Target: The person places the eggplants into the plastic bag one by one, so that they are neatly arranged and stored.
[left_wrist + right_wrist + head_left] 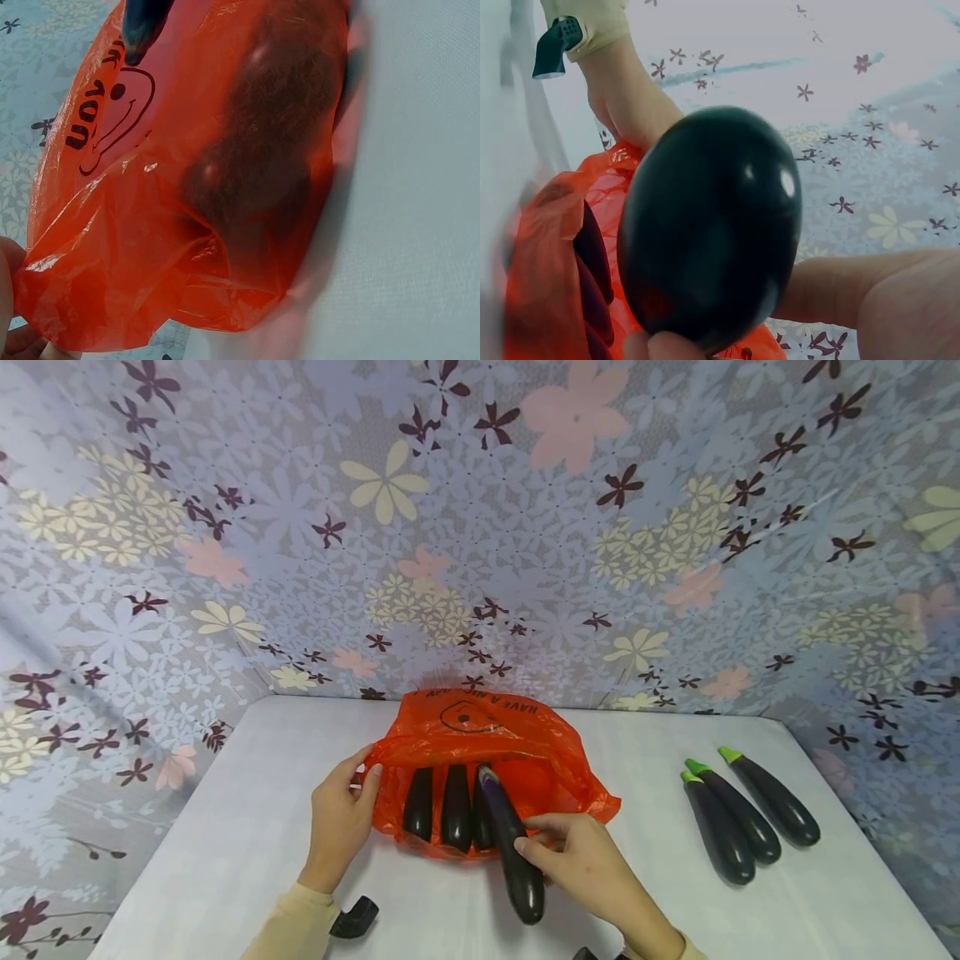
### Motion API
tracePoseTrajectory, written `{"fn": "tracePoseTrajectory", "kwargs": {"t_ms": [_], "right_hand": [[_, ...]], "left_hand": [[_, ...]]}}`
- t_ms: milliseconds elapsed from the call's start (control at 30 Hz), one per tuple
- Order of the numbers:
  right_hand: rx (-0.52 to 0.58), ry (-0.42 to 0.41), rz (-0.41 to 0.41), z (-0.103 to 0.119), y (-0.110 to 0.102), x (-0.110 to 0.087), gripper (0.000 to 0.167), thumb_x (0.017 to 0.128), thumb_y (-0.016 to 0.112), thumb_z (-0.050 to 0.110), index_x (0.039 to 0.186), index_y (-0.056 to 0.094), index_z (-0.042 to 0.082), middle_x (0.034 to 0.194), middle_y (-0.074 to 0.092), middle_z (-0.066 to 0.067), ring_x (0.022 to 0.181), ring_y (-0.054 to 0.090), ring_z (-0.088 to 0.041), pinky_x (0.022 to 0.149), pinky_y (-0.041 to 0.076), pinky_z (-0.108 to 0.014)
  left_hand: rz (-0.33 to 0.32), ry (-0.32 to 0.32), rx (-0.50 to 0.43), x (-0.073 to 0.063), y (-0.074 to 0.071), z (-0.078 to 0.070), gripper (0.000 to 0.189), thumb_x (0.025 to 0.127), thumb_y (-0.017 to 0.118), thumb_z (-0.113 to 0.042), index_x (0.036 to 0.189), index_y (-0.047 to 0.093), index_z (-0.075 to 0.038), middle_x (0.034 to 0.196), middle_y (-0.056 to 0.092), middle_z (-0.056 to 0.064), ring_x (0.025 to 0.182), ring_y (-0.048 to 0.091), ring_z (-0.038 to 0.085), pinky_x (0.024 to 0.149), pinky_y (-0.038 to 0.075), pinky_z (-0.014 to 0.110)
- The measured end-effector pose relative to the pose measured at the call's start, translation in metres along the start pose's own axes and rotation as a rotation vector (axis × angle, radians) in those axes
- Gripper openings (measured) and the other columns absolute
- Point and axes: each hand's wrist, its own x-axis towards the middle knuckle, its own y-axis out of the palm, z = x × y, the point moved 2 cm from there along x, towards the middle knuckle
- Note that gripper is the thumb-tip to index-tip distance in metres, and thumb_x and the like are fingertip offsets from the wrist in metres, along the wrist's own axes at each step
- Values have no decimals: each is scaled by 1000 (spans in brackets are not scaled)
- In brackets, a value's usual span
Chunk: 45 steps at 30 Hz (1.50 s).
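Observation:
A red plastic bag (585, 789) with a printed smiley lies on the white table, its mouth toward me. My left hand (341, 814) pinches the bag's left edge between thumb and fingers; the left wrist view shows the stretched plastic (112, 285) beside the fingertips. Inside the bag, several dark eggplants (456, 810) lie side by side. With my right hand (581, 860) I grip another eggplant (517, 860), its top end in the bag's mouth and its rounded end pointing toward me. That rounded end (712, 225) fills the middle of the right wrist view.
On the right of the table lie three eggplants with green caps, the leftmost eggplant (718, 831) nearest the bag. A flower-patterned cloth (480, 527) rises behind the white table (225, 827). A black wrist device (355, 918) sits by my left sleeve.

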Motion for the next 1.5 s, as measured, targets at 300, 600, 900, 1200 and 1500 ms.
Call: {"fn": "tracePoseTrajectory", "kwargs": {"t_ms": [300,600,900,1200,1500], "right_hand": [[-87,-83,-38,8,1,15,36,89,75,25,114,74,-1,95,74,-6,63,65,-14,58,54,-32],[-140,-101,-56,12,5,31,32,90,74,22,112,74,-1,86,74,-3,61,63,-12,61,53,-31],[-215,-89,-110,17,11,42,39,91,74,29,117,73,1,99,75,-5,82,68,-15,73,57,-37],[-272,-77,-157,18,14,53,36,91,74,28,118,74,4,103,74,-5,88,67,-17,78,57,-40],[-335,-103,-200,13,12,54,37,91,74,25,118,72,-1,100,73,-8,84,66,-20,74,57,-40]], "left_hand": [[2,-2,-11,0,0,0,36,97,68,-13,132,66,-4,105,71,13,78,63,21,64,55,24],[-14,23,-13,0,0,0,35,97,67,-12,131,66,-4,106,71,13,77,63,21,64,55,24],[-16,26,-9,-1,0,0,35,97,68,-11,131,66,-4,104,71,13,74,63,21,63,55,23],[12,-15,-7,-1,1,0,36,98,66,-16,133,65,-6,109,71,12,78,63,20,65,55,22],[20,-22,-4,-1,1,0,36,98,67,-16,133,65,-6,109,71,13,78,64,21,66,55,24]]}}
